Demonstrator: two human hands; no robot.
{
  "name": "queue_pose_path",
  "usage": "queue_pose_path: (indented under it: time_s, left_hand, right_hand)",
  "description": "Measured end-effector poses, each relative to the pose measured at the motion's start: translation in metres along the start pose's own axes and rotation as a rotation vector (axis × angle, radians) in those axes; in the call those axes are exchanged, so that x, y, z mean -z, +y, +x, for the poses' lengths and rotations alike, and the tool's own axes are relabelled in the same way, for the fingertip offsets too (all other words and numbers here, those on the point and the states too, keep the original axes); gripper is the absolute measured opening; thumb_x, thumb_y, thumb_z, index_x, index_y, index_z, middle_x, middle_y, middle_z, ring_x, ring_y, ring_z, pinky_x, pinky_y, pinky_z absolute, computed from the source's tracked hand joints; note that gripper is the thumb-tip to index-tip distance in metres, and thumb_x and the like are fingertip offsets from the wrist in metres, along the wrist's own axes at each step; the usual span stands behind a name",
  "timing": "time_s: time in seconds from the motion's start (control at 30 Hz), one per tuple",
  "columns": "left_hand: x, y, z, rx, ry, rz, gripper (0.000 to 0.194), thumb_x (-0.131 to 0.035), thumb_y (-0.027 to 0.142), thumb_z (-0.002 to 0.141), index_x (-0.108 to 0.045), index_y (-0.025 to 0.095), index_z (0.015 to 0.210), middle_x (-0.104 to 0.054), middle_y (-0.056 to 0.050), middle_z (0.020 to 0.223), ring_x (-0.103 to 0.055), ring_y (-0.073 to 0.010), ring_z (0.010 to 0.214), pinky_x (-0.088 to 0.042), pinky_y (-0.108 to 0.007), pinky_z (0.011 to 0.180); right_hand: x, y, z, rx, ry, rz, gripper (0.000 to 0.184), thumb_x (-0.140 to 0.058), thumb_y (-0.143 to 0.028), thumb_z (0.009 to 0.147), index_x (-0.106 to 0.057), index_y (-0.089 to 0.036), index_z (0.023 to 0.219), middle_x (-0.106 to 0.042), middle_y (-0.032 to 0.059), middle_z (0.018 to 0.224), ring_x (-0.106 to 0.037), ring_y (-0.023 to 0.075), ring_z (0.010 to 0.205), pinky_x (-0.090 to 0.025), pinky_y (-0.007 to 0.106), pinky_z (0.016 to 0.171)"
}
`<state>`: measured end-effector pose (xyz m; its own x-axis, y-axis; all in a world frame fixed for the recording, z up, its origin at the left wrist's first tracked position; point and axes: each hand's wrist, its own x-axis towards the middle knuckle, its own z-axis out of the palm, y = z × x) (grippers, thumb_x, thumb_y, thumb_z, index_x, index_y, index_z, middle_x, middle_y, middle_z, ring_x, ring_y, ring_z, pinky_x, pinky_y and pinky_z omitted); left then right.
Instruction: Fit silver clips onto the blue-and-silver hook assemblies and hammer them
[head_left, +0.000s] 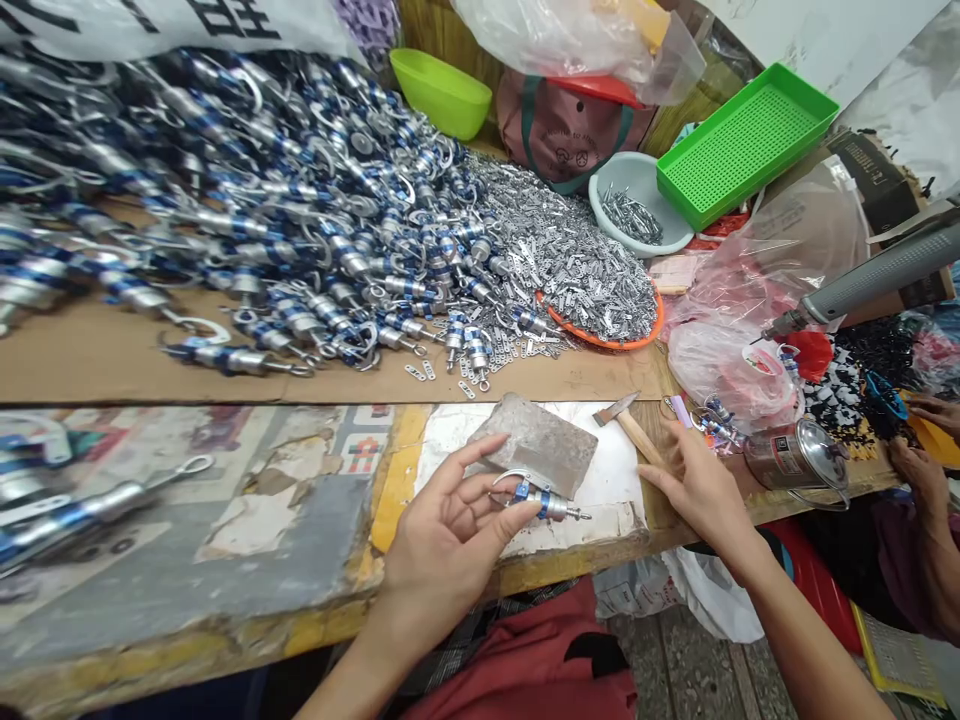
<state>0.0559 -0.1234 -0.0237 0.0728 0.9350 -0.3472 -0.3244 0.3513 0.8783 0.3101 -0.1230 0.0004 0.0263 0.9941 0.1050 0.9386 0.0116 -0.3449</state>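
Note:
My left hand [457,530] pinches a small blue-and-silver metal fitting with a curved hook [544,500] between thumb and fingers. It is held just in front of a grey metal block [536,440], which lies on a white sheet [622,490] at the table's front edge. My right hand [701,490] is at the end of the wooden handle of a small hammer [637,435], its thumb and fingers apart around that end. Whether they touch the handle I cannot tell. The hammer's head rests right of the block.
A large heap of similar fittings [300,220] covers the left and back. Small perforated metal plates [592,270] overflow an orange-rimmed basket. At right are a power screwdriver [870,270], a metal mug [795,460] and another person's hand [919,470]. A green tray [750,150] stands behind.

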Motion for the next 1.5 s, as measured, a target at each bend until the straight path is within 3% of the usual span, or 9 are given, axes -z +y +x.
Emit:
queue_pose_path:
  time_s: [0.1,0.2,0.47,0.73,0.9,1.1,1.23,1.33,1.5]
  left_hand:
    - [-0.001,0.001,-0.001,0.007,0.011,-0.007,0.062,-0.076,0.026,0.061,-0.05,0.017,0.117,-0.064,0.002,0.07,-0.063,-0.0105,0.07,-0.053,-0.018,0.068]
    - [-0.001,0.003,-0.002,0.013,-0.014,-0.007,0.064,-0.076,0.026,0.061,-0.049,0.016,0.118,-0.065,0.001,0.071,-0.064,-0.0117,0.07,-0.054,-0.021,0.068]
    - [-0.002,0.007,-0.001,0.03,-0.017,-0.005,0.075,-0.076,0.025,0.061,-0.04,0.015,0.126,-0.067,0.001,0.07,-0.065,-0.0129,0.071,-0.053,-0.025,0.073]
    - [-0.004,0.008,-0.001,0.042,0.023,0.003,0.081,-0.079,0.026,0.057,-0.04,0.015,0.127,-0.067,0.001,0.07,-0.066,-0.0143,0.07,-0.054,-0.027,0.071]
    - [-0.003,0.009,-0.002,0.018,0.045,0.052,0.054,-0.079,0.027,0.056,-0.058,0.017,0.105,-0.069,0.0,0.069,-0.066,-0.0147,0.069,-0.055,-0.025,0.068]
    - [0.006,0.009,-0.006,-0.332,0.093,0.469,0.003,-0.07,0.026,0.068,-0.071,0.023,0.069,-0.069,-0.003,0.076,-0.064,-0.0177,0.077,-0.051,-0.028,0.074]
    - [0.006,0.01,-0.004,-0.582,0.103,0.584,0.004,-0.07,0.022,0.067,-0.072,0.026,0.069,-0.062,-0.003,0.083,-0.061,-0.0165,0.077,-0.049,-0.026,0.072]
    - [0.002,0.011,-0.001,-0.623,0.078,0.595,0.006,-0.07,0.019,0.068,-0.07,0.025,0.068,-0.061,-0.001,0.078,-0.06,-0.015,0.073,-0.048,-0.025,0.07]
    - [-0.002,0.012,0.002,-0.552,0.003,0.534,0.008,-0.07,0.018,0.068,-0.072,0.026,0.068,-0.064,0.001,0.068,-0.06,-0.0135,0.063,-0.048,-0.022,0.06]
  right_hand:
    - [0.0,0.013,-0.01,0.015,-0.13,-0.083,0.027,-0.054,-0.034,0.084,-0.057,-0.018,0.105,-0.063,0.0071,0.091,-0.061,0.022,0.084,-0.049,0.034,0.071]
    - [0.008,-0.009,-0.018,0.156,-0.049,0.012,0.026,-0.049,-0.028,0.088,-0.052,-0.019,0.112,-0.062,0.0079,0.097,-0.06,0.02,0.087,-0.049,0.03,0.072]
    - [0.032,-0.044,-0.031,0.613,-0.153,0.045,0.07,-0.041,-0.002,0.083,-0.02,-0.032,0.142,-0.063,0.0061,0.103,-0.062,0.0182,0.085,-0.05,0.027,0.067]
    - [0.017,-0.04,-0.039,0.563,-0.15,0.121,0.066,-0.037,-0.001,0.083,-0.025,-0.029,0.142,-0.065,0.0069,0.1,-0.063,0.0167,0.084,-0.052,0.027,0.068]
    - [0.007,-0.007,-0.033,0.28,-0.092,0.229,0.047,-0.049,-0.02,0.088,-0.041,-0.026,0.134,-0.063,0.007,0.115,-0.062,0.0182,0.097,-0.052,0.031,0.081]
    - [-0.003,0.03,0.0,0.188,-0.067,-0.057,0.036,-0.05,-0.031,0.087,-0.057,-0.018,0.12,-0.065,0.0119,0.108,-0.063,0.0238,0.096,-0.052,0.04,0.082]
    - [-0.021,-0.012,0.049,0.512,0.104,-0.071,0.029,-0.044,-0.014,0.088,-0.063,-0.021,0.108,-0.065,0.0102,0.103,-0.06,0.0208,0.095,-0.05,0.036,0.082]
    - [-0.045,-0.056,0.097,0.728,0.047,-0.13,0.034,-0.037,-0.004,0.087,-0.062,-0.018,0.105,-0.062,0.0097,0.11,-0.056,0.0193,0.101,-0.047,0.036,0.087]
    - [-0.074,-0.091,0.147,0.734,-0.099,-0.216,0.023,-0.043,-0.005,0.086,-0.065,-0.013,0.086,-0.065,0.0091,0.081,-0.057,0.0181,0.077,-0.048,0.031,0.07]
